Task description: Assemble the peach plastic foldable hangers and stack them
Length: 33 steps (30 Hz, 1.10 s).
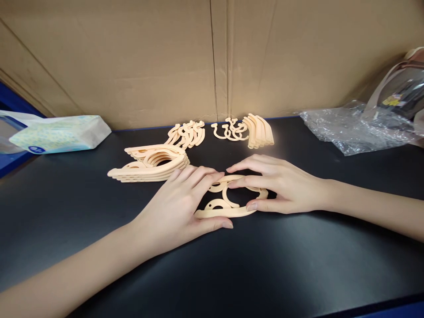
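A peach-coloured plastic folding hanger lies flat on the black table in front of me, its two arms and curved inner pieces joined in a loop. My left hand spans its left end, the fingers over the upper arm and the thumb along the lower one. From the other side, my right hand holds the right end, thumb on the lower arm and a finger on the upper part. My fingers hide both ends of the hanger. Just beyond my left hand sits a stack of matching hangers.
At the back lie several short curved pieces, several thin hooks and a row of curved arms. A tissue pack is at left. Clear plastic wrapping and a transparent bag are at right. Cardboard stands behind.
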Motion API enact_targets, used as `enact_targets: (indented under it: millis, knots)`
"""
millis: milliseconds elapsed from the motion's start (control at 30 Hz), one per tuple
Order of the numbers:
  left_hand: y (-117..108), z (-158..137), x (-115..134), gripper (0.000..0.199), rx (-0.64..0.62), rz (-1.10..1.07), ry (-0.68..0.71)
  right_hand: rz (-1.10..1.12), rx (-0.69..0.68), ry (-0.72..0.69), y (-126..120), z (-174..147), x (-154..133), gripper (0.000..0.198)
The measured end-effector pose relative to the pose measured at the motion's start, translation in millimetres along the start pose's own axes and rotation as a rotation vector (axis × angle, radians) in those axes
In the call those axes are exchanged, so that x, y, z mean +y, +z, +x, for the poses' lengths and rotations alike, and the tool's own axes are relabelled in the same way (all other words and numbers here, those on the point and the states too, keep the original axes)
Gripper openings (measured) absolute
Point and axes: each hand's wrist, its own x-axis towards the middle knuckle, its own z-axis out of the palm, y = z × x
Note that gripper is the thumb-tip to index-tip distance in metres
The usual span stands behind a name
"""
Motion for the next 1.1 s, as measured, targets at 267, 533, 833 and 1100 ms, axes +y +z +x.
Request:
enact_targets:
  millis: [267, 533, 833, 1100]
  knots:
    - [-2.1, -0.9, -0.4, 0.064, -0.061, -0.087, 0.042, -0.002, -0.045, 0.017, 0.0, 0.3, -0.2, 0.040]
    - [0.3, -3.8, 0.1, 0.069, 0.052, -0.115, 0.028, -0.004, 0.080, 0.056, 1.4, 1.5, -1.4, 0.068]
    - [-3.9, -4.1, 1.9, 0.065, 0.120, -0.075, 0.055, -0.021, 0.200, 0.020, 1.3, -0.1, -2.4, 0.065]
    - [-2.4, -3.9, 7.2, 0.064, 0.145, 0.011, 0.116, -0.092, 0.207, -0.032, 1.0, -0.4, -4.9, 0.068]
